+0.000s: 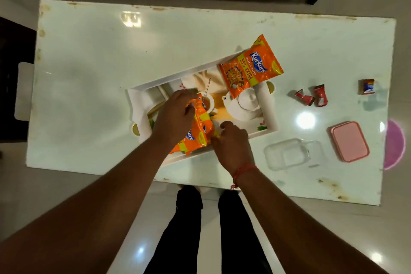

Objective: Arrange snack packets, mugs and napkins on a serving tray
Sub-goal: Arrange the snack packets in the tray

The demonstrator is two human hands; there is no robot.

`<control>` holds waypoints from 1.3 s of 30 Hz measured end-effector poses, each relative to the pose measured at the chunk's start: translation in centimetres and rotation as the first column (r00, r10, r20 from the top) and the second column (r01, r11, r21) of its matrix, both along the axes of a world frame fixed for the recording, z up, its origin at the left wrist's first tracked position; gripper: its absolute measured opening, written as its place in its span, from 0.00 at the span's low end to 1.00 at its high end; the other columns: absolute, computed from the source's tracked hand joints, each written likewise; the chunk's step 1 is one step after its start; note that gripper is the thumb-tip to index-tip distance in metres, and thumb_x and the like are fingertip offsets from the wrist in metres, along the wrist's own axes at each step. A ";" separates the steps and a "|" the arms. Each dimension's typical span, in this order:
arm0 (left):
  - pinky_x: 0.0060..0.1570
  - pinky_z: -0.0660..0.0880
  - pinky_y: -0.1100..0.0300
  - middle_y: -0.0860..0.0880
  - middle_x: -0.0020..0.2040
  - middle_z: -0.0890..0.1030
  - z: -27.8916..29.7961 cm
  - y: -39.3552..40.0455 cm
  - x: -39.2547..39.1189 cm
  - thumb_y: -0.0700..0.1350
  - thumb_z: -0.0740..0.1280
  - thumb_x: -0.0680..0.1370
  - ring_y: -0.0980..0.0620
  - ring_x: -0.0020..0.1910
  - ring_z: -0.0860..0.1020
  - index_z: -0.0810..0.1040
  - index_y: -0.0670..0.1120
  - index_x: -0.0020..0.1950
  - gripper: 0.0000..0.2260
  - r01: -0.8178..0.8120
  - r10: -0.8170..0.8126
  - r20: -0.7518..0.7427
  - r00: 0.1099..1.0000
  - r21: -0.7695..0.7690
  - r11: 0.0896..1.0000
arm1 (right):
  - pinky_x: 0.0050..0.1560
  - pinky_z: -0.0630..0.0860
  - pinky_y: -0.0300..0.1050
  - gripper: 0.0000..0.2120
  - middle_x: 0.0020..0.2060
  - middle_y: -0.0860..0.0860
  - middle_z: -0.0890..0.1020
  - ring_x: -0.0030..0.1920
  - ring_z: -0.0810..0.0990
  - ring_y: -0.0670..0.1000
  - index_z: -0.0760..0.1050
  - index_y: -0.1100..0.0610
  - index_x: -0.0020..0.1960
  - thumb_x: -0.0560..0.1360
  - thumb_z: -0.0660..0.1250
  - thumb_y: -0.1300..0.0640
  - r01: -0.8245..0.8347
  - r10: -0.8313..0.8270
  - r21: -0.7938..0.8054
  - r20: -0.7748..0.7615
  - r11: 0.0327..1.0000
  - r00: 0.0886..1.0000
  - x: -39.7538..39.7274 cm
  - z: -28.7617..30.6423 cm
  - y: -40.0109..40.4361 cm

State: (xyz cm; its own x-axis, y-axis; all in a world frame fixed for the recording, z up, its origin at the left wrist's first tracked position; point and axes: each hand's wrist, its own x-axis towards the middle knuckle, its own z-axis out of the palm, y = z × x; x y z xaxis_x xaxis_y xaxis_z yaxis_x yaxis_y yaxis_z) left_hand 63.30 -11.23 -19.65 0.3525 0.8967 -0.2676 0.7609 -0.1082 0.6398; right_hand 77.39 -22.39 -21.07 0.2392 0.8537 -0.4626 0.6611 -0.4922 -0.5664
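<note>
Gripping a light, crinkly orange snack packet [196,131] by its edges, left hand [175,115] and right hand [233,142] pinch it over the serving tray [268,115].

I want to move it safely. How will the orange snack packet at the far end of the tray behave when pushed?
The far snack packet looks puffed and glossy, so probably light and apt to slide. It overhangs the tray rim, so a push may tip it onto the table.
</note>
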 end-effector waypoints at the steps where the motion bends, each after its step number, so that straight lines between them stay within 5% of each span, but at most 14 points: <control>1: 0.63 0.68 0.64 0.48 0.64 0.78 0.0 -0.3 -0.1 0.38 0.62 0.79 0.52 0.65 0.74 0.79 0.47 0.64 0.15 0.031 -0.031 -0.012 0.999 0.023 0.999 | 0.51 0.71 0.53 0.12 0.49 0.59 0.81 0.49 0.78 0.64 0.75 0.61 0.55 0.77 0.67 0.53 -0.011 0.011 -0.042 -0.001 0.999 1.000 -0.8 -0.3 -0.1; 5: 0.65 0.69 0.57 0.46 0.63 0.80 0.3 -1.0 0.5 0.36 0.63 0.77 0.49 0.63 0.74 0.80 0.45 0.62 0.15 0.067 -0.066 -0.012 0.998 0.099 0.993 | 0.48 0.74 0.49 0.09 0.49 0.57 0.84 0.51 0.80 0.61 0.76 0.57 0.55 0.76 0.64 0.57 0.143 -0.160 -0.153 -0.107 0.978 0.981 -1.3 -0.4 1.6; 12: 0.65 0.70 0.45 0.41 0.62 0.79 0.3 -1.2 0.5 0.39 0.65 0.76 0.40 0.63 0.76 0.75 0.44 0.68 0.19 0.018 -0.014 -0.255 0.967 0.013 1.000 | 0.53 0.73 0.41 0.15 0.56 0.56 0.82 0.56 0.79 0.54 0.79 0.57 0.59 0.77 0.59 0.66 0.338 -0.326 0.056 -0.163 0.939 0.931 3.5 1.7 3.8; 15: 0.69 0.66 0.46 0.42 0.64 0.77 0.5 -1.7 1.0 0.40 0.66 0.75 0.41 0.66 0.73 0.75 0.43 0.67 0.20 0.111 -0.084 -0.369 0.926 0.051 0.993 | 0.54 0.70 0.40 0.16 0.55 0.59 0.80 0.56 0.78 0.56 0.79 0.57 0.59 0.77 0.58 0.66 0.275 -0.268 0.082 -0.081 0.958 0.960 6.1 1.7 3.9; 19: 0.67 0.70 0.46 0.40 0.62 0.77 0.8 -3.2 3.3 0.36 0.67 0.73 0.40 0.64 0.74 0.78 0.40 0.63 0.18 0.271 -0.242 -0.196 0.950 0.139 0.952 | 0.59 0.74 0.51 0.20 0.57 0.63 0.75 0.58 0.77 0.62 0.77 0.56 0.64 0.78 0.56 0.66 0.060 -0.066 0.073 0.085 0.996 0.994 10.1 1.5 4.2; 22: 0.64 0.67 0.57 0.43 0.69 0.70 0.7 -4.9 6.2 0.40 0.67 0.77 0.44 0.69 0.70 0.72 0.43 0.70 0.21 0.145 -0.145 0.017 0.989 -0.199 0.969 | 0.59 0.74 0.54 0.22 0.57 0.64 0.75 0.58 0.76 0.63 0.72 0.55 0.71 0.78 0.56 0.65 -0.005 -0.005 0.062 0.155 0.998 0.988 12.5 1.2 5.0; 26: 0.64 0.73 0.48 0.41 0.68 0.72 0.6 -5.9 9.4 0.39 0.66 0.77 0.45 0.65 0.73 0.71 0.45 0.70 0.21 -0.109 0.224 0.132 0.966 -0.577 0.809 | 0.60 0.72 0.51 0.21 0.60 0.61 0.77 0.61 0.76 0.60 0.70 0.56 0.71 0.79 0.57 0.65 0.073 -0.089 0.106 0.155 0.992 0.984 14.0 0.8 5.7; 33: 0.50 0.76 0.53 0.57 0.42 0.76 0.5 -5.8 11.4 0.40 0.66 0.77 0.54 0.44 0.77 0.72 0.55 0.47 0.10 -0.209 0.395 0.123 0.910 -0.688 0.695 | 0.48 0.73 0.42 0.17 0.51 0.58 0.81 0.53 0.81 0.56 0.69 0.58 0.66 0.78 0.60 0.64 0.258 -0.276 0.166 0.091 0.952 0.957 15.0 0.1 5.3; 39: 0.45 0.71 0.61 0.56 0.49 0.75 0.2 -5.9 12.1 0.41 0.66 0.78 0.54 0.48 0.76 0.75 0.51 0.63 0.14 -0.200 0.382 0.133 0.914 -0.673 0.712 | 0.48 0.72 0.40 0.16 0.53 0.56 0.81 0.53 0.80 0.53 0.70 0.58 0.66 0.79 0.61 0.63 0.312 -0.330 0.184 0.077 0.932 0.941 15.3 0.4 4.9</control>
State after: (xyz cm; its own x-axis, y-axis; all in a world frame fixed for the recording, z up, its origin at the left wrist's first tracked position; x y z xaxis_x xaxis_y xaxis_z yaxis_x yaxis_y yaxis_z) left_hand 75.44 -17.10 -19.48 0.2373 0.6162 -0.7510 0.4920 0.5903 0.6399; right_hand 92.64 -17.48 -20.63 0.5529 0.7855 -0.2780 0.5435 -0.5929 -0.5942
